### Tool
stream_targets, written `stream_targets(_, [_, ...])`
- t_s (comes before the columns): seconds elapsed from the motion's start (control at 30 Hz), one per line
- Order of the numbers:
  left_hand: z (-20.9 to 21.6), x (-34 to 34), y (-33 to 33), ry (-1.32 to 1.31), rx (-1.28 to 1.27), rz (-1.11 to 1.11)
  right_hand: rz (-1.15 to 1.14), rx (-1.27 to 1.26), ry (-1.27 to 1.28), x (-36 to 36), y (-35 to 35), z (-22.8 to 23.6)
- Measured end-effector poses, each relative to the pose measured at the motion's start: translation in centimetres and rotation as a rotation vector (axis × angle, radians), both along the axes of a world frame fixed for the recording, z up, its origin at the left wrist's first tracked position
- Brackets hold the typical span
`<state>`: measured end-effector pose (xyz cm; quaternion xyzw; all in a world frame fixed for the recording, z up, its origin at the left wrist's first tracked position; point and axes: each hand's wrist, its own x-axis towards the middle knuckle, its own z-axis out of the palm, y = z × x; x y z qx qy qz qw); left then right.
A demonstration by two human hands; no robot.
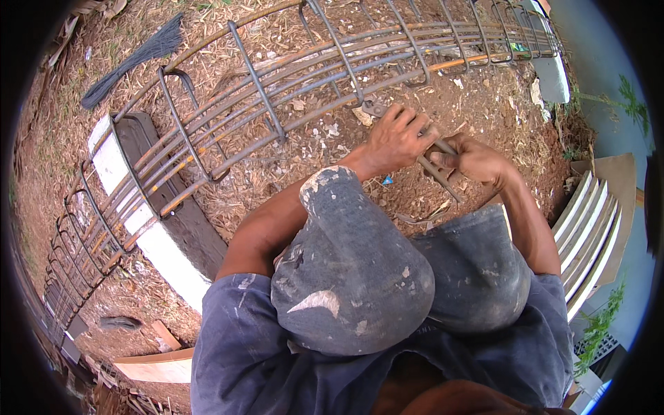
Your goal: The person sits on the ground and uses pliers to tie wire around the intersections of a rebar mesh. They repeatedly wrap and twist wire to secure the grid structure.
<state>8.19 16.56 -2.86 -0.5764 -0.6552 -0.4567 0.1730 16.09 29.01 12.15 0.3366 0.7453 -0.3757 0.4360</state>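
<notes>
A pair of worn metal pincers (pixel 440 178) slants across in front of my knees. Its jaws (pixel 373 108) are beside the lower bar of a long rebar cage (pixel 311 122), close to a stirrup corner; I cannot tell whether they touch it. My left hand (pixel 400 140) is closed over the middle of the pincers, knuckles up, covering much of them. My right hand (pixel 478 163) is closed around a handle, thumb and fingers curled. Whether either hand also holds a piece of wire is hidden. Rusty long bars and square stirrups form the cage.
A white-faced block (pixel 169 257) props the cage at left, another white block (pixel 552 79) at the far right. A bundle of tie wire (pixel 138 59) lies beyond the cage on straw-strewn soil. Stacked white strips (pixel 588 235) stand at right, by a blue-grey wall (pixel 612 124).
</notes>
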Motion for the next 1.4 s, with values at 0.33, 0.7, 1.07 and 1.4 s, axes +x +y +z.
stream_targets(0.33, [3.8,-1.5,3.1,-0.418,-0.502,0.003,0.893,1.066,0.358,-0.3,-0.3,0.2])
stream_targets(0.7, [3.0,-0.7,0.8,-0.09,-0.725,-0.242,-0.002,-0.104,-0.287,0.2,2.0,-3.8])
stream_targets(1.07, [-4.6,2.2,-21.1,-0.239,-0.493,-0.087,-0.453,-0.346,-0.149,15.9,-2.8,-2.0])
stream_targets(1.4, [-1.3,9.9,-35.4,-0.432,-0.457,0.785,-0.295,-0.082,0.094,15.2,-0.6,-8.4])
